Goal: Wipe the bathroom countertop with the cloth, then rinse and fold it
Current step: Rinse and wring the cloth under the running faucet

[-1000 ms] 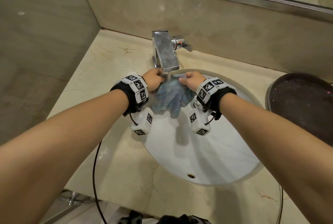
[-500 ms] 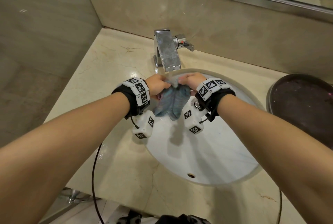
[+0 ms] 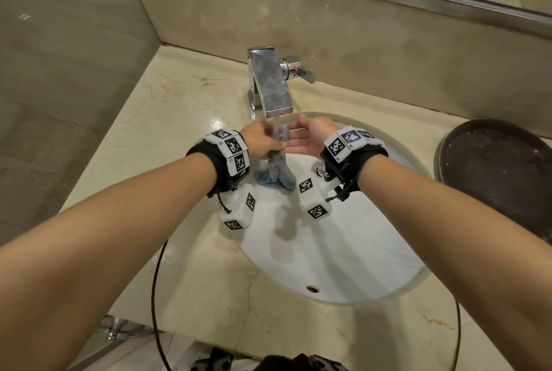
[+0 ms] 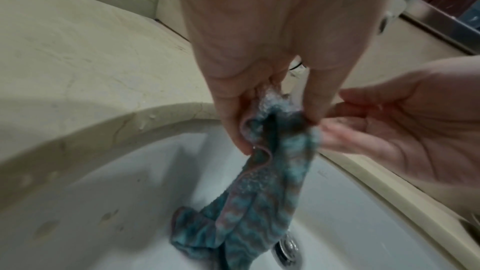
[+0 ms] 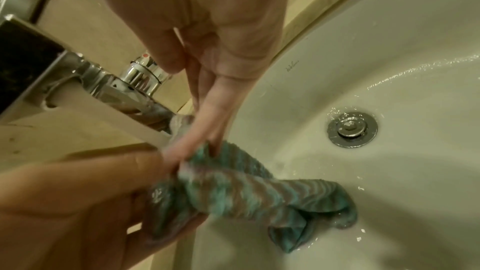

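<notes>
A wet blue-green striped cloth (image 3: 276, 172) (image 4: 255, 190) (image 5: 249, 190) hangs bunched under the chrome tap (image 3: 270, 84) (image 5: 78, 81), its lower end trailing into the white basin (image 3: 352, 251) (image 5: 389, 59). My left hand (image 3: 263, 142) (image 4: 270, 98) grips the cloth's top between thumb and fingers. My right hand (image 3: 304, 139) (image 5: 205, 122) is open, palm up, with straight fingertips touching the cloth beside the left hand. Water runs from the spout onto the cloth.
The beige marble countertop (image 3: 167, 119) surrounds the basin, with walls at left and back. A dark round tray (image 3: 501, 179) sits at the right. The drain plug (image 5: 352, 128) (image 4: 288, 252) lies right of the cloth. Black cables hang off the counter's front edge.
The right hand has let go of the cloth and opened its fingers. The cloth, earlier held spread between both hands, now hangs bunched from the left hand alone.
</notes>
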Demonstrator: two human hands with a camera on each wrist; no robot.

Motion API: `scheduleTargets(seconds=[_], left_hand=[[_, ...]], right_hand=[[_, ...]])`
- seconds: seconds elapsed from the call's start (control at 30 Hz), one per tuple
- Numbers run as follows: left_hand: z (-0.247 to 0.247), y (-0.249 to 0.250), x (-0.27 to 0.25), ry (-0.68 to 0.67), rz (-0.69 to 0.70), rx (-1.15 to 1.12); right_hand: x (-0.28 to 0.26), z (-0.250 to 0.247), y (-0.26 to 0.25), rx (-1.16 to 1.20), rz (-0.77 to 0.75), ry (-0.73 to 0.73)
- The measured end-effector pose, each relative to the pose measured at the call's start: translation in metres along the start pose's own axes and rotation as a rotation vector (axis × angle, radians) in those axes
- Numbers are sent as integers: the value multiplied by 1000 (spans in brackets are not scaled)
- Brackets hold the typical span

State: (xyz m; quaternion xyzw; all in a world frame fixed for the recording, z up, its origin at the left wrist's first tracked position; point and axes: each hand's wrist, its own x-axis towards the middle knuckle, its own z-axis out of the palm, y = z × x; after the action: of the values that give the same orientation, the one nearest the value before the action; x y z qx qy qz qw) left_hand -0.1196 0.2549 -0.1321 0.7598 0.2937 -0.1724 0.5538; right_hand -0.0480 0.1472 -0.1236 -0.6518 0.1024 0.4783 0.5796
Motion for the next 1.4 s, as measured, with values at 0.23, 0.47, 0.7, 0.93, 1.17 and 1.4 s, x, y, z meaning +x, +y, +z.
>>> scheduleTargets(seconds=[0.23, 0.47, 0.7, 0.93, 1.17, 1.4], left_hand=[[-9, -1, -1, 53, 28, 66], [-10, -3, -3, 34, 79, 22], [-20, -13, -1, 13, 52, 98], [-19, -24, 7, 40, 42, 348], [-5, -10, 4, 106, 183, 433], [-11, -5, 2, 150, 164, 599]], right_hand=[[3, -9, 7, -284, -99, 52], [9, 2, 20, -825, -198, 98], [20, 0, 16, -890, -178, 190], [15, -1, 7, -847, -291, 96], [8, 3, -1, -841, -359, -47], [14, -1, 8, -1115, -260, -64]])
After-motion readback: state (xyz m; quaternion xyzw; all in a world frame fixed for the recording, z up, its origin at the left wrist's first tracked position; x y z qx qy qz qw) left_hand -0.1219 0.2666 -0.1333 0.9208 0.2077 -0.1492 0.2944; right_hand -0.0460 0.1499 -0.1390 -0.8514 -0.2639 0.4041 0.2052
